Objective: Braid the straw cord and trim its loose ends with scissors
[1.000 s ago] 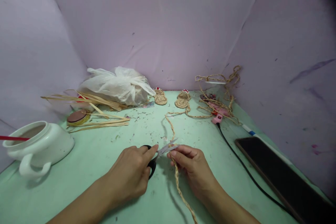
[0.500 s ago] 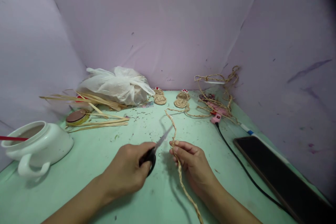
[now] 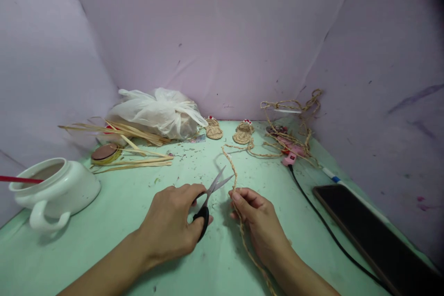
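Observation:
My left hand [image 3: 172, 223] is closed on the black handles of a pair of scissors [image 3: 208, 195]. Their blades stand apart, and the right-hand tip reaches up to a braided straw cord [image 3: 243, 233]. My right hand [image 3: 262, 215] pinches that cord between thumb and fingers, just below the blade tip. From the pinch, the cord runs down past the wrist to the bottom edge, and upward it bends right across the table. Behind it stand two small woven straw sandals [image 3: 214, 129] with red and white beads.
A tied white plastic bag [image 3: 157, 113], dry straw strips [image 3: 138, 163] and a round tin [image 3: 105, 153] lie at the left. Nearer is a white teapot [image 3: 74, 185]. At the right are tangled cord [image 3: 307, 101], a pink glue gun [image 3: 290, 157] with black cable, and a phone [image 3: 367, 236].
The scissor blades have opened from closed. A small pale bit of straw that stuck out at my right fingertips is gone from there. The view has shifted slightly.

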`<action>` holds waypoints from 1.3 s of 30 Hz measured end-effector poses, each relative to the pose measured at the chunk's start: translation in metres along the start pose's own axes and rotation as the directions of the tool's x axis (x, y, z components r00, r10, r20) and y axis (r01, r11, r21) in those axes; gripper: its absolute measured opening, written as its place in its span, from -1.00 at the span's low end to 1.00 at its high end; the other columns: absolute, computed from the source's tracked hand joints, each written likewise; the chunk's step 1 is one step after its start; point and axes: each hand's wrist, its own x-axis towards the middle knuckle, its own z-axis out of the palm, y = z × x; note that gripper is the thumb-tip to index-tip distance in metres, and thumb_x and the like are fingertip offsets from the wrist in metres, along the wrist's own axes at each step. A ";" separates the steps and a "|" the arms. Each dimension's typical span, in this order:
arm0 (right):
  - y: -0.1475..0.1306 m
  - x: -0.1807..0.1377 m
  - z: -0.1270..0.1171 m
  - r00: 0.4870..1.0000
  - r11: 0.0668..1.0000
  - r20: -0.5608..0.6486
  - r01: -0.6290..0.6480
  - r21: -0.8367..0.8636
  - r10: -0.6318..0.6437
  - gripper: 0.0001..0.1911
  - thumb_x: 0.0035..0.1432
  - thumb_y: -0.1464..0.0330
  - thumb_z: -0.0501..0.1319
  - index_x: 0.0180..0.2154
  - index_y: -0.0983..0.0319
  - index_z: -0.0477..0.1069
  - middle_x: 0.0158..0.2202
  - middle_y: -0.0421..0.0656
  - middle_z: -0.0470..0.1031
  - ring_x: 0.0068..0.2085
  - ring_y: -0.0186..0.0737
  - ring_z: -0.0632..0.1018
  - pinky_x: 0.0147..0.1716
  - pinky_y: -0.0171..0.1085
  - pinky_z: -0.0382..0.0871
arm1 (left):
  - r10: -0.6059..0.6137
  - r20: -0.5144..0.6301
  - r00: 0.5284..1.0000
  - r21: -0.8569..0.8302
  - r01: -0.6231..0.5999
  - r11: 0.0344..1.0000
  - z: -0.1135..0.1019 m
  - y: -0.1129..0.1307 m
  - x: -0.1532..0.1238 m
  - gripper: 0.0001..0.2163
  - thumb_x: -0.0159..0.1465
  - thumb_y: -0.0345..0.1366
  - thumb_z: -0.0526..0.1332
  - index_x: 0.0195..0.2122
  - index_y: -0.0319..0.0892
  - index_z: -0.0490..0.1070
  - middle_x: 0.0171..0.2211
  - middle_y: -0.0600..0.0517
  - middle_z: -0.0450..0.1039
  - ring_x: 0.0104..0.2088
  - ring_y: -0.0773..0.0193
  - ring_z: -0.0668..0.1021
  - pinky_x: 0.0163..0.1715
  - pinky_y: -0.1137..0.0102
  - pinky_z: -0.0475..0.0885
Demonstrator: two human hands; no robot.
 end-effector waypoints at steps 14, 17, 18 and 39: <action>0.000 -0.006 0.005 0.989 0.990 0.108 -0.113 0.082 0.103 -0.82 -0.31 0.41 0.35 -0.49 0.29 0.52 -0.64 -0.21 0.42 -0.61 -0.40 0.32 -0.59 -0.37 0.23 | 0.227 0.036 0.973 0.097 -0.229 0.969 0.015 -0.008 0.000 -0.50 0.02 -0.39 0.06 0.05 -0.22 0.17 -0.25 -0.10 0.37 -0.26 0.12 0.38 -0.22 0.19 0.23; 0.001 -0.007 0.005 0.989 0.995 0.131 -0.083 0.055 0.075 -0.88 -0.26 0.40 0.33 -0.52 0.28 0.52 -0.65 -0.22 0.40 -0.59 -0.40 0.32 -0.57 -0.38 0.22 | 0.224 0.086 0.971 0.091 -0.231 0.969 0.015 -0.011 0.000 -0.50 0.04 -0.42 0.04 0.06 -0.22 0.14 -0.29 -0.08 0.38 -0.28 0.14 0.40 -0.23 0.20 0.23; 0.001 -0.008 0.005 0.988 0.996 0.140 -0.073 0.042 0.066 -0.90 -0.24 0.40 0.32 -0.54 0.29 0.51 -0.66 -0.23 0.39 -0.59 -0.40 0.32 -0.57 -0.38 0.22 | 0.220 0.104 0.970 0.087 -0.229 0.969 0.015 -0.011 0.000 -0.50 0.04 -0.43 0.03 0.06 -0.21 0.14 -0.30 -0.08 0.38 -0.29 0.14 0.40 -0.23 0.21 0.23; 0.004 -0.006 0.004 0.994 0.999 0.105 -0.018 0.035 0.014 -0.76 -0.18 0.32 0.32 -0.39 0.30 0.50 -0.61 -0.26 0.34 -0.58 -0.43 0.30 -0.56 -0.39 0.22 | -0.009 0.062 0.998 -0.147 0.019 0.989 -0.015 -0.018 0.007 -0.70 0.06 -0.42 -0.02 -0.22 -0.11 0.38 -0.45 0.10 0.46 -0.44 0.30 0.45 -0.45 0.51 0.24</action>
